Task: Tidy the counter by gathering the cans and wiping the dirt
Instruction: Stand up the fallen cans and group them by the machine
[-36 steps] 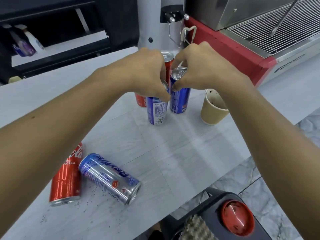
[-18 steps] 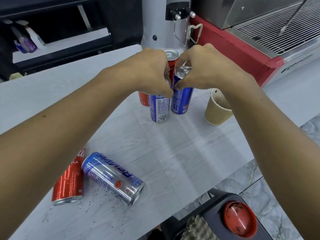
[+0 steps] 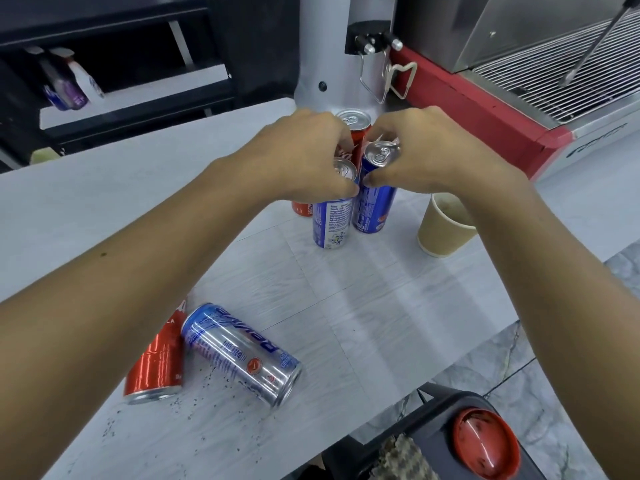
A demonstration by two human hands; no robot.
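Observation:
Two blue cans stand upright side by side at the counter's far middle. My left hand [image 3: 304, 157] grips the top of the left blue can [image 3: 330, 220]. My right hand [image 3: 429, 157] grips the top of the right blue can [image 3: 375, 202]. A red can [image 3: 356, 128] stands upright just behind them, and another red can [image 3: 302, 208] is mostly hidden under my left hand. Near me a blue-and-silver can [image 3: 242, 353] and a red can [image 3: 156, 368] lie on their sides. Dark crumbs [image 3: 194, 403] are scattered around these two.
A tan paper cup [image 3: 441, 233] stands right of the upright cans. A grey machine column [image 3: 332, 64] and a red-edged metal appliance [image 3: 485, 98] line the back. A black bin with a red lid [image 3: 485, 445] and a cloth [image 3: 398, 459] sits below the counter's [image 3: 381, 306] near edge.
My hands stay on the two blue cans' tops. The cans have shifted slightly away and to the right; my fingers sit lower, exposing more of the can tops.

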